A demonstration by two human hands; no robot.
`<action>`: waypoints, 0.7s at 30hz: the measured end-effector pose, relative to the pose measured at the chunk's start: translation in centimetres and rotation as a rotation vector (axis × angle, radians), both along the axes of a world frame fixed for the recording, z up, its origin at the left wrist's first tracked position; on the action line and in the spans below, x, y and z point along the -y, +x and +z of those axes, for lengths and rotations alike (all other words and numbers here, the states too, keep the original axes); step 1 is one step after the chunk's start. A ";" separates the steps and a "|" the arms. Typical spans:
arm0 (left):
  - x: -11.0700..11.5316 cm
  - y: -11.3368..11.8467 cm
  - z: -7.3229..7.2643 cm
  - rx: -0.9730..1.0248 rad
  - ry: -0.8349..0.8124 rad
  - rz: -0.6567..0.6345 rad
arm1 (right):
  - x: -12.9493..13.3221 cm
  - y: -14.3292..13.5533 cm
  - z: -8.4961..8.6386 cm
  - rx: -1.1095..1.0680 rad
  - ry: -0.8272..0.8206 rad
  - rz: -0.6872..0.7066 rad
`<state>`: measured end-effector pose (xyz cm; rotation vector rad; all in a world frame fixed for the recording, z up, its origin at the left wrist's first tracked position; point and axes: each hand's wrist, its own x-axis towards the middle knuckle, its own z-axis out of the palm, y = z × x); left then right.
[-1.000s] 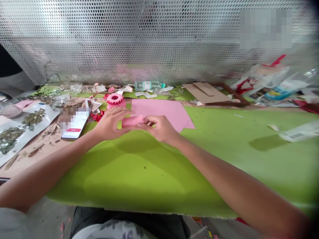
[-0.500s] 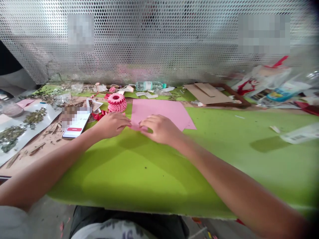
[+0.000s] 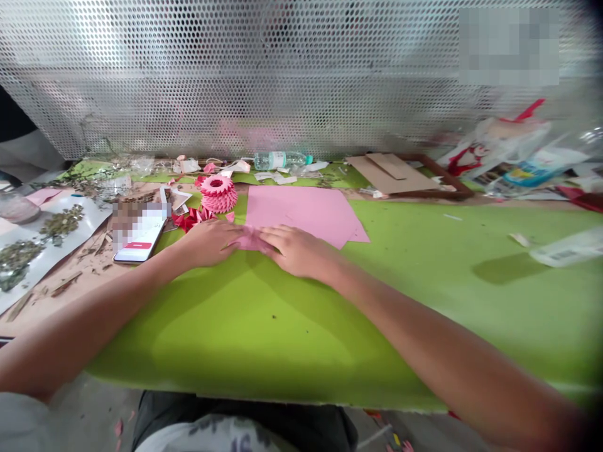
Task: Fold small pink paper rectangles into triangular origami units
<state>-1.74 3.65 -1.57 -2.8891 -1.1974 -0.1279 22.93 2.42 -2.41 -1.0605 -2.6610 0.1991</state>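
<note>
Betw. L hand & R hand, touching pink paper both ends, running approx. sideways lengthwise; can't tell if pinched.

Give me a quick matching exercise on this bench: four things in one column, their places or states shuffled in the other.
Things
1. Small pink paper piece
2. Phone
3. Clear bottle
4. Pleated pink paper ornament

Places or states
A. Lying on its side near the perforated panel
B. Beside the red folded paper
C. Between the left hand and the right hand, fingers on it
D. Screen lit

Pairs: 1-C, 2-D, 3-A, 4-B
</note>
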 end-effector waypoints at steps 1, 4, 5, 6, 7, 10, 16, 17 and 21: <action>0.0 0.1 0.0 -0.007 -0.009 0.001 | -0.1 0.0 -0.1 -0.001 -0.011 -0.006; 0.1 0.3 -0.2 0.010 -0.028 0.006 | -0.4 0.1 -0.4 0.006 -0.036 -0.015; 0.1 0.4 -0.2 0.021 -0.036 0.005 | -0.5 0.1 -0.4 0.006 -0.040 -0.015; 0.1 0.4 -0.3 0.034 -0.045 0.004 | -0.6 0.1 -0.5 0.005 -0.042 -0.015; 0.1 0.5 -0.4 0.048 -0.054 0.002 | -0.7 0.2 -0.4 0.003 -0.041 -0.012; -0.1 0.4 -0.6 0.081 -0.062 -0.012 | -1.0 0.2 -0.4 -0.007 -0.026 0.006; -0.1 0.2 -0.8 0.106 -0.043 -0.027 | -1.6 0.5 -0.8 -0.006 -0.026 0.000; -0.1 0.2 -0.8 0.107 -0.040 -0.027 | -1.6 0.5 -0.9 -0.003 -0.026 -0.001; 0.2 0.5 -0.7 0.095 -0.050 0.027 | -1.4 0.4 -0.9 0.014 -0.011 -0.005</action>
